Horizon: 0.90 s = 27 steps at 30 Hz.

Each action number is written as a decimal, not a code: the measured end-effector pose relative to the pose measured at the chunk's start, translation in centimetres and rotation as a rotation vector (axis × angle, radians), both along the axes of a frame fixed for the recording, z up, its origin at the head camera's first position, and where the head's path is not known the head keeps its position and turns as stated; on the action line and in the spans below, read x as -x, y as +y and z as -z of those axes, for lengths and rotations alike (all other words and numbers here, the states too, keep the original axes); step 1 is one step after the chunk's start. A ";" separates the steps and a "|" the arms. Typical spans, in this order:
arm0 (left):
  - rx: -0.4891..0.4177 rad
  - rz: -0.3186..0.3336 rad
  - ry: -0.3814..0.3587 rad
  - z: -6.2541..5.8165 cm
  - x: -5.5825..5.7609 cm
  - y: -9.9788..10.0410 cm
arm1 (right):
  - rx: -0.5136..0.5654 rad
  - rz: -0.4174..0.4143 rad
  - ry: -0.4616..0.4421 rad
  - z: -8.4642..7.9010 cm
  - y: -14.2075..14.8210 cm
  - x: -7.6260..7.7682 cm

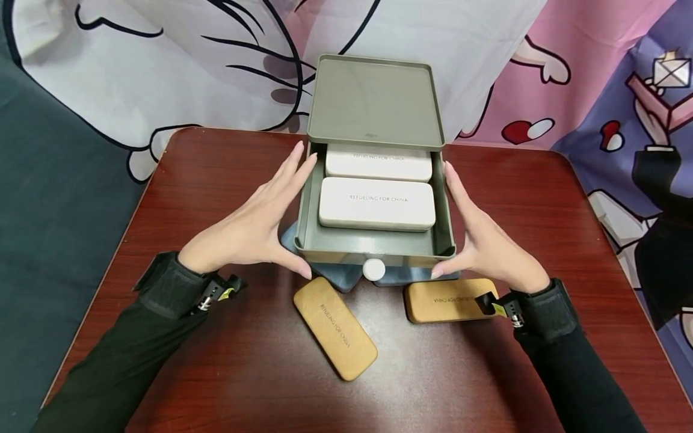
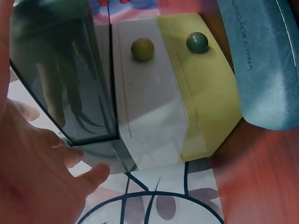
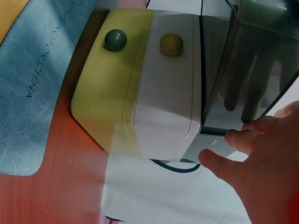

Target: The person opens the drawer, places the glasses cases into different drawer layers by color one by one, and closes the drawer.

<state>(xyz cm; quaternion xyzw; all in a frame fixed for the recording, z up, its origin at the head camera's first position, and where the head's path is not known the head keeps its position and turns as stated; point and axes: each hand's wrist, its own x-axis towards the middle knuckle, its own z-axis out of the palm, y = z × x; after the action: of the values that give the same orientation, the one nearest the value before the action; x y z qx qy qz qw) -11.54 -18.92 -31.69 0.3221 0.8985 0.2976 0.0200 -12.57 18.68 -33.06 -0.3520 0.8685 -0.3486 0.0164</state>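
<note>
A grey-green drawer [image 1: 373, 243] is pulled out from the top of a drawer box, whose flat top panel [image 1: 376, 102] shows behind it. Two white cases lettered "REFUELING FOR CHINA", a front one [image 1: 377, 204] and a rear one [image 1: 379, 162], lie inside. A white knob [image 1: 373, 269] is on the drawer's front. My left hand [image 1: 254, 219] is beside its left wall, fingers extended, thumb by the front corner. My right hand [image 1: 484, 240] mirrors it on the right, fingers stretched along the wall. Finger reflections show on the glossy walls in both wrist views.
Below are a white drawer [image 2: 154, 88] and a yellow drawer [image 2: 210, 93] with round knobs. Two gold cases, one left [image 1: 335, 328] and one right [image 1: 449, 299], lie on the red-brown table [image 1: 243, 373]. Blue cases [image 1: 338, 275] sit partly under the open drawer. A printed curtain hangs behind.
</note>
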 end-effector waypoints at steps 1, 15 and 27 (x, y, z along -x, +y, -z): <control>-0.007 0.000 -0.009 0.1 0.2 -0.1 | 0.001 0.000 -0.009 0.0 0.0 0.1; -0.066 0.055 -0.067 0.4 1.1 -0.2 | 0.087 -0.036 -0.020 0.2 0.3 0.7; -0.107 0.010 -0.123 0.1 1.5 -0.4 | 0.078 0.020 0.009 -0.3 0.0 1.0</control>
<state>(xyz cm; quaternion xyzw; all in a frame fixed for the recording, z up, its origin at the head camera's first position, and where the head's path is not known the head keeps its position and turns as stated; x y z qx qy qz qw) -12.99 -19.27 -31.79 0.3084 0.8768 0.3642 0.0592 -13.57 18.70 -32.80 -0.3451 0.8579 -0.3807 -0.0047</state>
